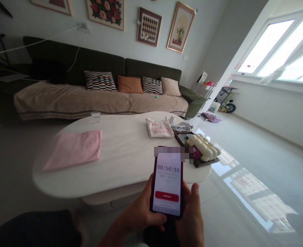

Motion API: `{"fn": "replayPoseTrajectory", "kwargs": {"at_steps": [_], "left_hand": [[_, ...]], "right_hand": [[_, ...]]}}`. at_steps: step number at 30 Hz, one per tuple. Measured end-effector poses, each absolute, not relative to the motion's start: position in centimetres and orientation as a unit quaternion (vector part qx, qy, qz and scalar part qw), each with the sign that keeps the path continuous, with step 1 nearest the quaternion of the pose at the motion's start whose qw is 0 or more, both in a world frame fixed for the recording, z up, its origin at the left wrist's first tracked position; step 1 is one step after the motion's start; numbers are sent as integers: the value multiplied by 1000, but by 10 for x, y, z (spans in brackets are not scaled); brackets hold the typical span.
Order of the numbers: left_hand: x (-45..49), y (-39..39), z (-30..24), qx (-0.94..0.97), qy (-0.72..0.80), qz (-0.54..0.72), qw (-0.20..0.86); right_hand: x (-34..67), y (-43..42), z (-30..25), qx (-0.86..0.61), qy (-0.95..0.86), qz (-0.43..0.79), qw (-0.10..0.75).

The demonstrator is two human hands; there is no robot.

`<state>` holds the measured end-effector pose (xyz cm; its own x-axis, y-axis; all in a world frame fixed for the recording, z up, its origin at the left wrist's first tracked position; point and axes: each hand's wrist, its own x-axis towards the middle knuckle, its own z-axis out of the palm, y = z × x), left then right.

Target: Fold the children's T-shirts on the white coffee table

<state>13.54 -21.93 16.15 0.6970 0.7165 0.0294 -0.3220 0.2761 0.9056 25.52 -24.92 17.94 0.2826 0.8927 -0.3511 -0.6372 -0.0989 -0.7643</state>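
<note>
A smartphone (167,185) in a dark red case is held upright before me, its lit screen showing a timer at 00:56:55 above a red button. Wrapped around its left side and lower edge is my left hand (143,212), the thumb across the bottom corner. My right hand (192,212) grips the phone's right side, thumb raised off the screen and fingers hidden behind it. Beyond the phone, on the white table (123,147), lie a folded pink cloth (75,149) at the left and a folded white garment with pink print (159,128) further back.
A clear cup (95,117) stands at the table's back left. On the right, a dark tray (205,162) bears a cream, bubbly-shaped object (204,145), with crumpled plastic (182,127) behind it. A green sofa (151,65) with cushions lines the wall; purple cloth (212,117) lies on the floor.
</note>
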Motion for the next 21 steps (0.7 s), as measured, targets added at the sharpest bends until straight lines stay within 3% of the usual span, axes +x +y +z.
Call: {"fn": "replayPoseTrajectory", "kwargs": {"at_steps": [11, 17, 21], "left_hand": [[139, -213, 147, 404, 181, 357, 823], [161, -185, 129, 290, 108, 403, 861], [185, -158, 125, 369, 166, 357, 842]], "right_hand": [[265, -240, 167, -538, -248, 521, 614], [263, -235, 143, -673, -450, 262, 526], [262, -219, 124, -706, -495, 116, 493]]}}
